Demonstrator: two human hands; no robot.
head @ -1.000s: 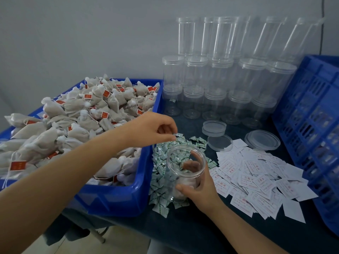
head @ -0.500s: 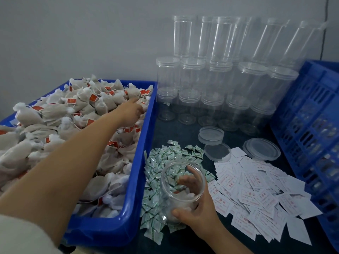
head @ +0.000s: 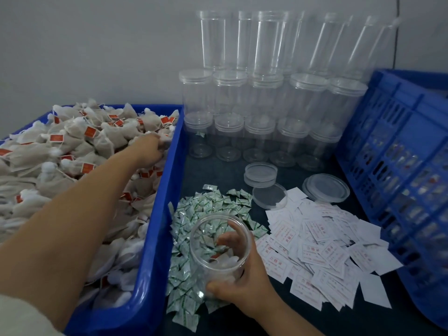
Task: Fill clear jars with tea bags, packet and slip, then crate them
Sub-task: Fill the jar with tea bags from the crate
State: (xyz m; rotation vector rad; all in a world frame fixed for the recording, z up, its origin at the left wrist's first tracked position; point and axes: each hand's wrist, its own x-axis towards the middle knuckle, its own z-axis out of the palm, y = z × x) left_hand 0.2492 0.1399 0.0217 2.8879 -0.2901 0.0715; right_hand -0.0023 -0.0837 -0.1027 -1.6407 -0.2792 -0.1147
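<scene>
my right hand [head: 244,284] still grips the open clear jar [head: 218,251] on the packets [head: 206,214], a few tea bags inside. my left hand [head: 150,149] has stayed reaching deep in the blue bin [head: 155,238], fingers curled among tea bags [head: 72,146]; whether it holds one, i cannot tell.

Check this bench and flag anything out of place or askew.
One green-and-white packet lies by the stacked jars at the back, away from the packet pile. The tall jars at the rear right appear to lean. Nothing looks spilled or damaged.
</scene>
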